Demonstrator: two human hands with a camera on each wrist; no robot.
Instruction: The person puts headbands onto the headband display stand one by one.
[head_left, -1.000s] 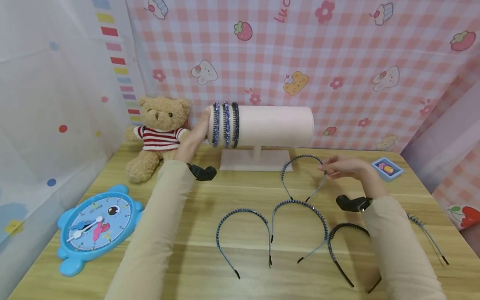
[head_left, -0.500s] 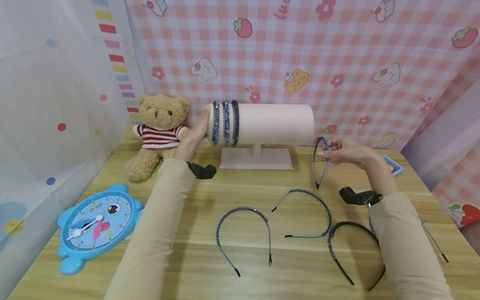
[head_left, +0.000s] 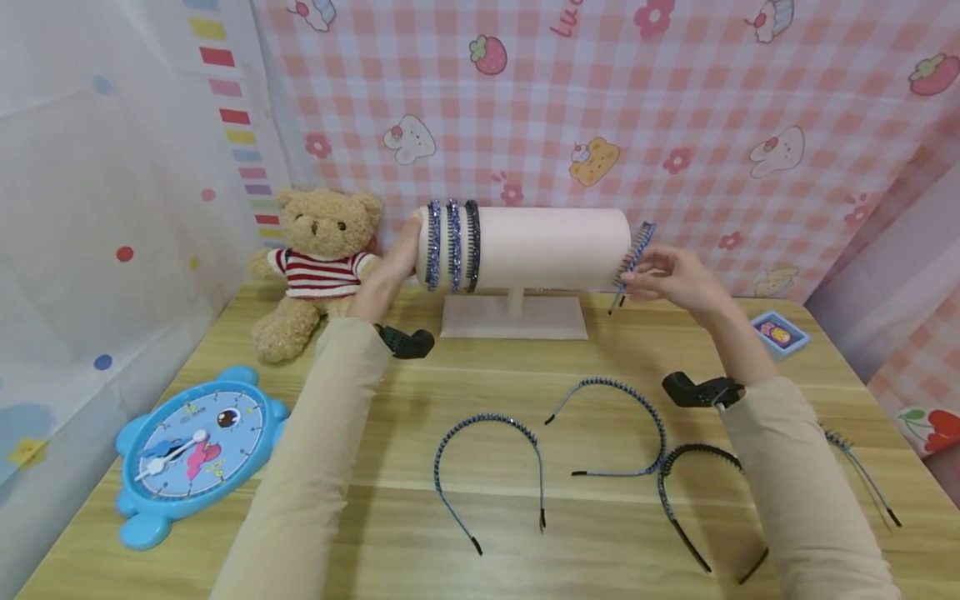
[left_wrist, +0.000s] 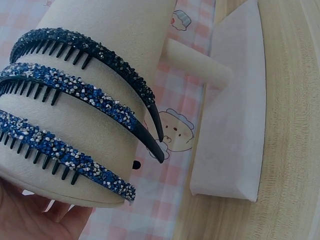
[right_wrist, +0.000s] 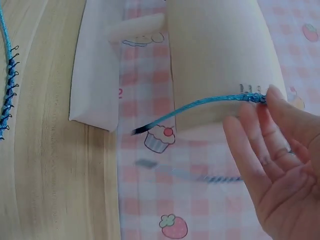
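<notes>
My right hand (head_left: 686,279) pinches a thin blue headband (head_left: 641,243) between thumb and fingers at the right end of the pale padded cylinder display stand (head_left: 555,246). In the right wrist view, the headband's dark-tipped arm (right_wrist: 200,102) crosses in front of that end. My left hand (head_left: 392,273) rests against the cylinder's left end, its fingers (left_wrist: 75,220) partly hidden behind the rim. Round the left part of the cylinder sit a dark glitter headband (head_left: 472,246) and two blue glitter headbands, one in the middle (head_left: 453,246) and one outermost (head_left: 433,246).
On the table lie a blue headband (head_left: 491,417), another blue headband (head_left: 660,425), a black headband (head_left: 663,492) and a headband partly under the right sleeve (head_left: 862,471). A teddy bear (head_left: 322,242), a toy clock (head_left: 198,450) and a small blue-framed box (head_left: 780,333) stand around.
My right hand has lifted a blue headband off the table, turned it edge-on and brought it up to the cylinder's right end. Another blue headband has rotated on the table. My left hand stays put.
</notes>
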